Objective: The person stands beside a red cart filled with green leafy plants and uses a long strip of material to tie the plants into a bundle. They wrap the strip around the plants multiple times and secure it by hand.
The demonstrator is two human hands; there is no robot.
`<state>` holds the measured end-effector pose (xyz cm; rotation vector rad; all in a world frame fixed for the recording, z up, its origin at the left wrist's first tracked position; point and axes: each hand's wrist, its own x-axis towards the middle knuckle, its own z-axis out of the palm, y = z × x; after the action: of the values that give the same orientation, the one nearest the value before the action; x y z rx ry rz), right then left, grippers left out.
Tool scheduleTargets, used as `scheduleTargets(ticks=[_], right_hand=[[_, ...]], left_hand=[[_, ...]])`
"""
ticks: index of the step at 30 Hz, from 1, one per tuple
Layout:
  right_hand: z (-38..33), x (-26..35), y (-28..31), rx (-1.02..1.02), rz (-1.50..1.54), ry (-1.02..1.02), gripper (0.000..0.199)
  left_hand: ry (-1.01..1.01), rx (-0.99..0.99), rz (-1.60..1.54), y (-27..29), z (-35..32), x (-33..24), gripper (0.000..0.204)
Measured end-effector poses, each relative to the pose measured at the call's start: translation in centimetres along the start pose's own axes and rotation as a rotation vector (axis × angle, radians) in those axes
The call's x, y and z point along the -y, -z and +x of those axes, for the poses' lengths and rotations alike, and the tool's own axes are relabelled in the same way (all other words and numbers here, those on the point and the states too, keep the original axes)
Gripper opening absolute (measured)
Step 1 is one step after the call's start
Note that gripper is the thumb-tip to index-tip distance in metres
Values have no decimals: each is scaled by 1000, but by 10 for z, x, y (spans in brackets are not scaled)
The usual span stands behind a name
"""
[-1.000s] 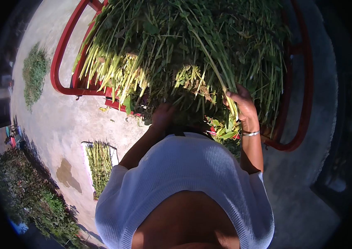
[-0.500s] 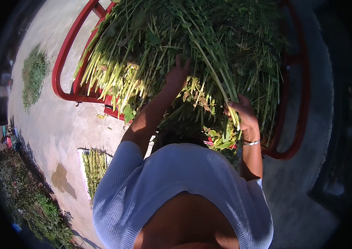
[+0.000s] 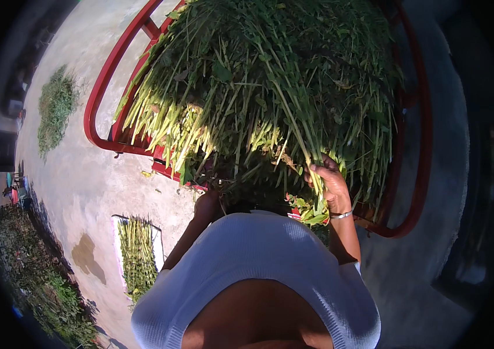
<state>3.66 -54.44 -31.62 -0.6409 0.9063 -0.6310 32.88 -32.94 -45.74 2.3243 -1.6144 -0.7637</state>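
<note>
A large heap of cut leafy stalks lies across a red metal frame, the pale cut ends toward me. At the heap's near right, my right hand is closed round the lower ends of several long green stalks, whose tops run up over the heap. A metal bracelet circles that wrist. My left hand is low beside my body, in shadow, next to thin dark plant bits below the heap's near edge. Its fingers are too dark to make out.
Left of me, a bundle of trimmed stalks lies on a white sheet on the concrete. Farther left is a loose pile of greens on the ground. A planted bed borders the lower left. Red rails curve along the heap's right side.
My left hand has come down from the heap's middle to low beside my body. My right hand, still gripping the stalks, has shifted slightly lower and to the left in view.
</note>
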Motion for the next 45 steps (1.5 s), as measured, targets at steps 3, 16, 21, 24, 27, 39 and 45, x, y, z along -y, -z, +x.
scheduleTargets(ticks=[3, 16, 21, 24, 27, 39, 45], right_hand=[[-2, -3, -11, 32, 150, -87, 37], [11, -34, -48, -29, -302, -54, 86], [6, -45, -53, -225, -814, 192, 81], [-22, -13, -39, -274, -994, 297, 41], [-61, 15, -45, -337, -1156, 353, 32], [-204, 12, -74, -674, -1633, 218, 32], [-202, -25, -40, -778, -1332, 203, 32]], left_hand=[[147, 52, 82, 15, -21, 29, 16], [-48, 437, -1340, 53, 121, -110, 61], [-108, 444, -1353, 26, 141, -183, 46], [-223, 676, -1461, 59, 123, -196, 54], [-167, 851, -1753, 54, 140, -195, 71], [-324, 735, -2389, 92, 260, -234, 80], [-467, 455, -2007, 148, 240, -304, 47]])
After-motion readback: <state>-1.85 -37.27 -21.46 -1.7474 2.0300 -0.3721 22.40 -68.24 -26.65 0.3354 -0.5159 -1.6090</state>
